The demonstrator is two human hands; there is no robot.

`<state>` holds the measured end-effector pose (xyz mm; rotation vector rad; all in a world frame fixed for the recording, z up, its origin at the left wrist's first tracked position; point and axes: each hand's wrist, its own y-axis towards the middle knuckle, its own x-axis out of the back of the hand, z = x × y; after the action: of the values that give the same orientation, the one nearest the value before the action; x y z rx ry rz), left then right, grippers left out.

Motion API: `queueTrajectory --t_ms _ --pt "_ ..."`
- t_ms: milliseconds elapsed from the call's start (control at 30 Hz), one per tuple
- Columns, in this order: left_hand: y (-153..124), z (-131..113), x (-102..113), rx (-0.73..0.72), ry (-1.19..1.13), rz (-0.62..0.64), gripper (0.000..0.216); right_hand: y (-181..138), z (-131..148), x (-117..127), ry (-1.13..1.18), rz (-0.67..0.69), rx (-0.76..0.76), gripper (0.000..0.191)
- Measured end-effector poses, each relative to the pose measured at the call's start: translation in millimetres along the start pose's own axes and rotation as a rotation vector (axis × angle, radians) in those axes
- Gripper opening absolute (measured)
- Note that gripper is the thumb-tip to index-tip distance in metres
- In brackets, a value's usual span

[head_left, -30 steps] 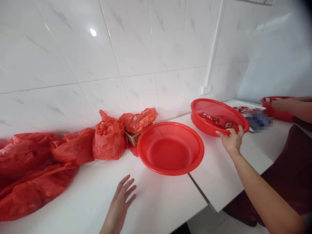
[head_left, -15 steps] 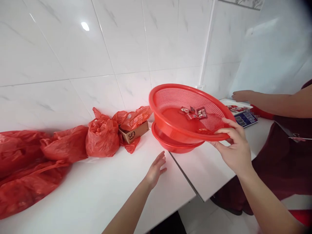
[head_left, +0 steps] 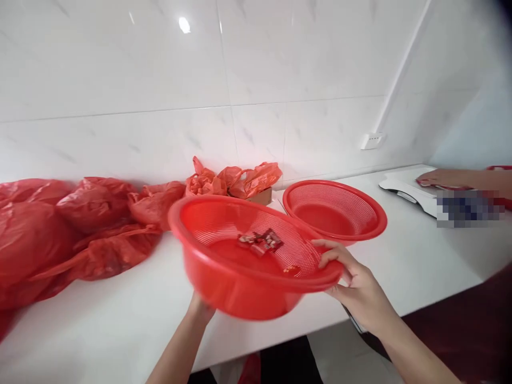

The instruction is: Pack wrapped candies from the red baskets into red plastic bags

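Several packets (head_left: 269, 241) lie in a basket (head_left: 240, 293) the right hand (head_left: 358, 285) grips, left hand's (head_left: 203, 309) hold unclear.

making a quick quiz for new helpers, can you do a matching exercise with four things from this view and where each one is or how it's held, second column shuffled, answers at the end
Things
1. near basket
2. far basket
3. small packets
4. wall socket

Places and states
A. fixed to the tiled wall
B. gripped at the rim by the person's right hand
C. standing on the table with no hand on it
D. lying inside a tilted basket

Right pairs: 1-B, 2-C, 3-D, 4-A
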<state>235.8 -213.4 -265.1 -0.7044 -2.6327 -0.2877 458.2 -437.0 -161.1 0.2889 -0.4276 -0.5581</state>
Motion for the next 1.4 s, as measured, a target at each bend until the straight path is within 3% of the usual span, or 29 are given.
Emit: queueTrajectory --t_ms 133,300,433,600,700,800,933,1067,1233,1400 --pt "-9 20 39 0.186 -0.302 -0.149 0.022 0 -18 -5 -0.4 -0.139 0.082 0.013" --pt "1 27 59 0.228 -0.389 -0.259 0.019 -5 -43 -12 -0.746 -0.249 0.055 0.021" --pt "48 11 75 0.087 -0.226 -0.351 0.025 -10 -61 -29 -0.775 -0.291 0.068 0.029" --pt "110 -28 89 -0.186 0.114 -0.371 0.031 -25 -63 -42 -0.694 -0.268 -0.024 0.041" --pt "123 -35 80 -0.265 0.286 -0.348 0.037 -32 -47 -30 -0.661 -0.291 -0.051 0.039" --pt "119 -19 64 -0.267 0.411 -0.333 0.04 -20 -25 -10 -0.635 -0.329 0.03 0.034" --pt "101 19 45 -0.195 0.497 -0.36 0.046 45 -7 -3 -0.633 -0.134 0.137 0.029" --pt "87 49 35 -0.163 0.509 -0.432 0.052 153 -14 -27 -0.534 0.163 0.05 0.039" --pt "88 68 35 -0.177 0.466 -0.499 0.053 265 -34 -64 -0.391 0.124 -0.087 0.049" --pt "93 70 38 -0.193 0.368 -0.497 0.054 295 -25 -86 -0.194 -0.014 -0.015 0.051"
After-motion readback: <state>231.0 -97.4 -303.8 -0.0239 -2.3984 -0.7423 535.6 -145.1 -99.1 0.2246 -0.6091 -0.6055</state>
